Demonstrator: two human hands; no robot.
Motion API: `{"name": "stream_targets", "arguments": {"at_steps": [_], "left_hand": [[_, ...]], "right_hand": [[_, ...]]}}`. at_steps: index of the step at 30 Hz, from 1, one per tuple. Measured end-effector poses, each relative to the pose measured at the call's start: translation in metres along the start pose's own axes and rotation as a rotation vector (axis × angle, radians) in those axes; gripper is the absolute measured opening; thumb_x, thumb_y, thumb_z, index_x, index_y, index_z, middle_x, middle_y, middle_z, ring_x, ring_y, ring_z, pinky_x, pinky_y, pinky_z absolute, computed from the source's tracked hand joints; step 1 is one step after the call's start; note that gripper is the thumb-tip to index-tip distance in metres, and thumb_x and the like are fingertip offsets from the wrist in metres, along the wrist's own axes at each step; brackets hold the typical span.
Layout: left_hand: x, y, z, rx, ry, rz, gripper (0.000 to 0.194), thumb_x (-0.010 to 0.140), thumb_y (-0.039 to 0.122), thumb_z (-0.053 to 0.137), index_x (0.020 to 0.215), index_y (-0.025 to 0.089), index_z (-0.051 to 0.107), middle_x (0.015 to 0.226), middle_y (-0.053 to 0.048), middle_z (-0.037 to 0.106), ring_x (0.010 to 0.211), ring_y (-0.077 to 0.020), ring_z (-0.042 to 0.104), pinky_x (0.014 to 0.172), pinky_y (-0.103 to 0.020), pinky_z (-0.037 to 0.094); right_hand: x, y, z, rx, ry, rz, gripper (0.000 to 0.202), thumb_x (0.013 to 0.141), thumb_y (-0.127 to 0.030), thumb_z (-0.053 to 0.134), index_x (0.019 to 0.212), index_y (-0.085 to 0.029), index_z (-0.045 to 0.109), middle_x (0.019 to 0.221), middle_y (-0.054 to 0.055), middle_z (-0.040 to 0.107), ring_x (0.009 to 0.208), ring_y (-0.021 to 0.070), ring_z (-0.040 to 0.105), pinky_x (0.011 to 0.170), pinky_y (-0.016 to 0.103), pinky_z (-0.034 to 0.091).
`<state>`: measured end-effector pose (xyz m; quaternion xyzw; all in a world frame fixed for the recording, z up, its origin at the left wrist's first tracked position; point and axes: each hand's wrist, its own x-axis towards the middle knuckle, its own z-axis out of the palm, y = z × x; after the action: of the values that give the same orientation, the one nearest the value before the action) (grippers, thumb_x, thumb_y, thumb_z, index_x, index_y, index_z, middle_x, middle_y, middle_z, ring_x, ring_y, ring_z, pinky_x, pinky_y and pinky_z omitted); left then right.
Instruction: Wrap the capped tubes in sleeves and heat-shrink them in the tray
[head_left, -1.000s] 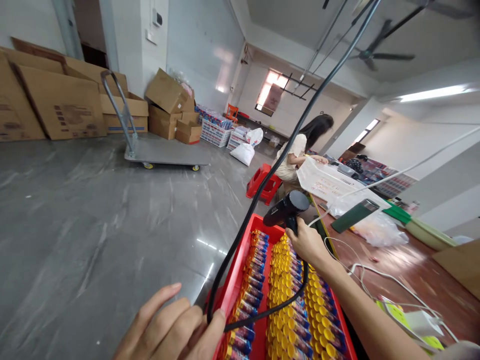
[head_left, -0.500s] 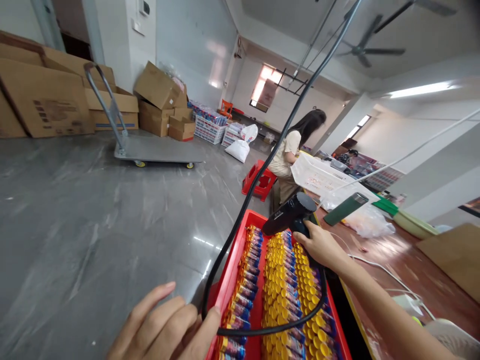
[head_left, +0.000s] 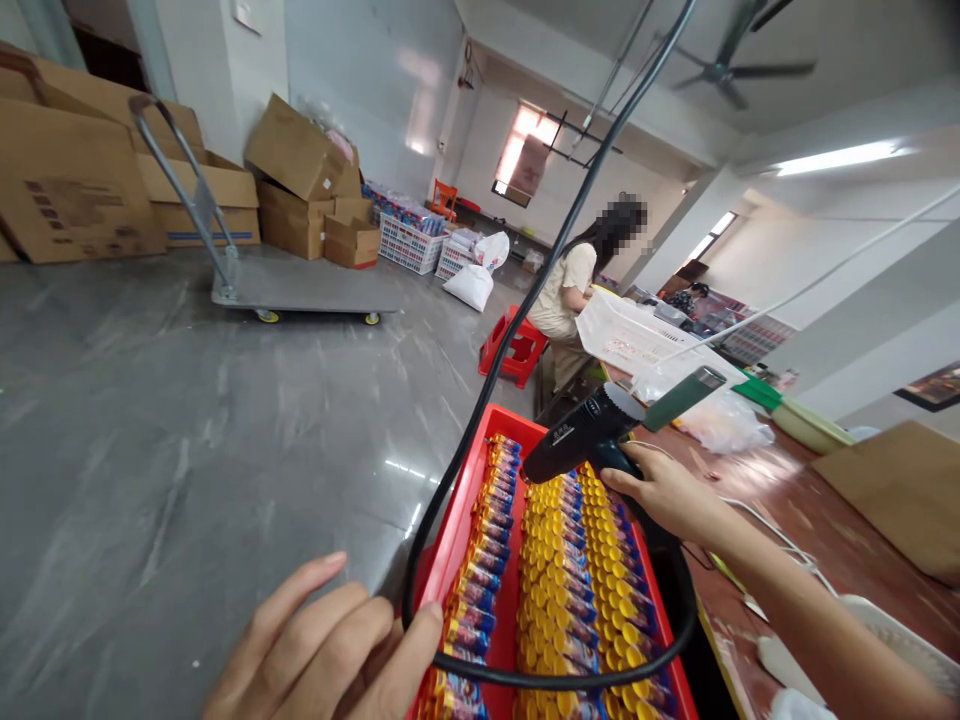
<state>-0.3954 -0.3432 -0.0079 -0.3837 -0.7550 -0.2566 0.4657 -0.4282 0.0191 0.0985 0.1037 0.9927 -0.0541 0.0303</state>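
Beside the reddish surface (head_left: 787, 482), the hair dryer (head_left: 574, 437) has dipped nearer the yellow-capped tubes (head_left: 551, 570), right hand's (head_left: 664, 488) fingers clamped round it. Left hand's (head_left: 337, 640) fingers pinch its black cord (head_left: 562, 682)

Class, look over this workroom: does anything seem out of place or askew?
The top carton leans at a tilt on the lower cartons by the wall. A black cord loops across the red crate, over its neat rows. I see no spill.
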Motion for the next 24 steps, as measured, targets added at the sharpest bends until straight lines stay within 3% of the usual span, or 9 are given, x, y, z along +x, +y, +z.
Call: {"name": "stream_targets", "arguments": {"at_steps": [4, 10, 12, 15, 18, 20, 24], "left_hand": [[0.003, 0.002, -0.005, -0.016, -0.052, 0.021, 0.030, 0.092, 0.006, 0.049, 0.101, 0.021, 0.073, 0.091, -0.003, 0.056, 0.090, -0.0148, 0.057, 0.111, -0.045, 0.036], [0.005, 0.005, -0.011, -0.041, -0.085, 0.005, 0.030, 0.093, 0.010, 0.047, 0.103, 0.020, 0.072, 0.092, -0.003, 0.056, 0.091, -0.0162, 0.056, 0.113, -0.046, 0.035], [0.006, 0.004, -0.014, -0.040, -0.095, 0.002, 0.030, 0.092, 0.008, 0.048, 0.104, 0.021, 0.072, 0.092, -0.003, 0.055, 0.092, -0.0161, 0.056, 0.113, -0.045, 0.034], [0.008, 0.004, -0.016, -0.039, -0.114, 0.024, 0.031, 0.091, 0.004, 0.050, 0.104, 0.022, 0.072, 0.092, -0.003, 0.056, 0.091, -0.0155, 0.056, 0.112, -0.045, 0.035], [0.010, 0.006, -0.018, -0.038, -0.105, 0.007, 0.032, 0.089, 0.001, 0.054, 0.103, 0.023, 0.072, 0.091, -0.002, 0.056, 0.090, -0.0150, 0.056, 0.111, -0.044, 0.037], [0.009, 0.009, -0.020, -0.033, -0.098, -0.020, 0.033, 0.087, 0.000, 0.058, 0.103, 0.026, 0.072, 0.091, -0.001, 0.057, 0.089, -0.0144, 0.057, 0.110, -0.043, 0.039], [0.001, 0.011, -0.028, -0.009, -0.174, -0.030, 0.037, 0.090, 0.008, 0.060, 0.115, 0.033, 0.069, 0.086, 0.002, 0.062, 0.084, -0.0138, 0.060, 0.108, -0.045, 0.043]], "right_hand": [[-0.018, 0.000, -0.003, 0.094, -0.019, 0.026, 0.037, 0.085, -0.045, 0.056, 0.107, -0.020, 0.070, 0.102, 0.010, 0.074, 0.094, 0.0312, 0.069, 0.079, 0.036, 0.053], [-0.043, -0.007, -0.004, 0.092, -0.089, 0.034, 0.068, 0.084, -0.053, 0.048, 0.134, -0.007, 0.055, 0.134, 0.019, 0.059, 0.121, 0.0357, 0.057, 0.099, 0.046, 0.047], [-0.052, -0.010, -0.005, 0.082, -0.073, 0.044, 0.067, 0.084, -0.054, 0.048, 0.132, -0.008, 0.057, 0.133, 0.019, 0.060, 0.121, 0.0366, 0.057, 0.100, 0.048, 0.047], [-0.066, -0.014, -0.007, 0.108, -0.040, 0.036, 0.055, 0.085, -0.054, 0.051, 0.126, -0.018, 0.064, 0.112, 0.012, 0.072, 0.109, 0.0352, 0.065, 0.090, 0.047, 0.054], [-0.080, -0.016, -0.008, 0.122, -0.038, 0.027, 0.051, 0.087, -0.054, 0.052, 0.125, -0.022, 0.065, 0.099, 0.008, 0.076, 0.101, 0.0337, 0.069, 0.082, 0.045, 0.058], [-0.089, -0.016, -0.008, 0.119, -0.045, 0.026, 0.052, 0.087, -0.055, 0.052, 0.125, -0.022, 0.065, 0.102, 0.009, 0.075, 0.102, 0.0341, 0.068, 0.083, 0.045, 0.059], [-0.104, -0.016, -0.008, 0.078, -0.059, 0.054, 0.067, 0.087, -0.062, 0.047, 0.133, -0.015, 0.059, 0.127, 0.014, 0.065, 0.119, 0.0373, 0.058, 0.098, 0.049, 0.052]]}}
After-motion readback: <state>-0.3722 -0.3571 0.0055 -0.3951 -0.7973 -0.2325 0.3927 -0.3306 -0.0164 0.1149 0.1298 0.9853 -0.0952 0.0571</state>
